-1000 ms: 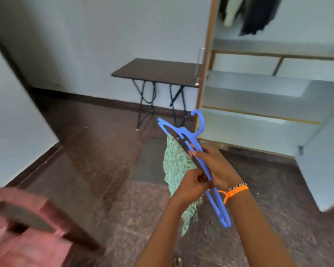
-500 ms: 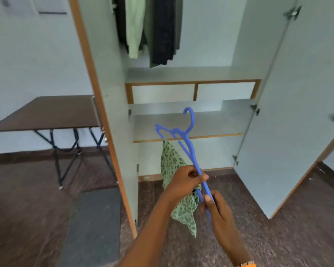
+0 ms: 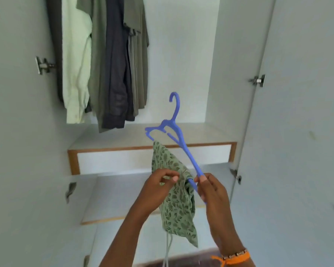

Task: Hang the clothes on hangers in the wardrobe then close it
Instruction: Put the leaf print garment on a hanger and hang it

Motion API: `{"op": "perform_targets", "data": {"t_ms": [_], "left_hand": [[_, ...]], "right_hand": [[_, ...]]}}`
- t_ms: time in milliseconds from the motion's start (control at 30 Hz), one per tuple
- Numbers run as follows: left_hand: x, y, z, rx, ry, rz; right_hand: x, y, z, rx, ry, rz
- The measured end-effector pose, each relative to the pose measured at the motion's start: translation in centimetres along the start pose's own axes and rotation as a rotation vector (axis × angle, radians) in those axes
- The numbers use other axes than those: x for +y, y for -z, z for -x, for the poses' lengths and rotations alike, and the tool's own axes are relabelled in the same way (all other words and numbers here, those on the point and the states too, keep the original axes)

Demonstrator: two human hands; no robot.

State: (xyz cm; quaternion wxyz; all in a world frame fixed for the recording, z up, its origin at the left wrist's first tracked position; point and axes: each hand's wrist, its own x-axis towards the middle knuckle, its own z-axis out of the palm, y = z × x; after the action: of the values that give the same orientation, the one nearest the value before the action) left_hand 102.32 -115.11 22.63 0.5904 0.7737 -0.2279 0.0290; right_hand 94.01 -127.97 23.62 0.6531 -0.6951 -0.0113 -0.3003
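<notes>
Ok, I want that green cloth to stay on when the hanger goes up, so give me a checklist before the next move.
1. Right hand grips the hanger: ok.
2. Left hand pinches the green cloth: ok.
3. Cloth spread over both hanger arms: not ok, bunched on one.
4. Hook free and pointing up: ok.
5. Wardrobe door open: ok.
6. Room on the rail beside the hung clothes: cannot tell, rail out of view.

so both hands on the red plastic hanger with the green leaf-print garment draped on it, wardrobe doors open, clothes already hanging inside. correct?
One error: the plastic hanger is blue, not red, as the head view shows. The rest stands: the left hand pinches the green leaf-print garment draped on it, the right hand grips the hanger's lower end, the wardrobe doors are open, and clothes already hang inside.
</notes>
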Motion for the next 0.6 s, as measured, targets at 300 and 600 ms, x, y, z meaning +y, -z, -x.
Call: {"op": "perform_targets", "data": {"t_ms": [300,600], "left_hand": [[2.1,6.0,-21.5,0.091,-0.141,-0.061],[7.9,13.2,-41.0,0.124,-0.263,-0.175]], "right_hand": [[-2.9,-3.3,-26.9,0.115,0.208,-0.282],[-7.7,-10.1,-48.9,0.131,0.313,-0.314]]}}
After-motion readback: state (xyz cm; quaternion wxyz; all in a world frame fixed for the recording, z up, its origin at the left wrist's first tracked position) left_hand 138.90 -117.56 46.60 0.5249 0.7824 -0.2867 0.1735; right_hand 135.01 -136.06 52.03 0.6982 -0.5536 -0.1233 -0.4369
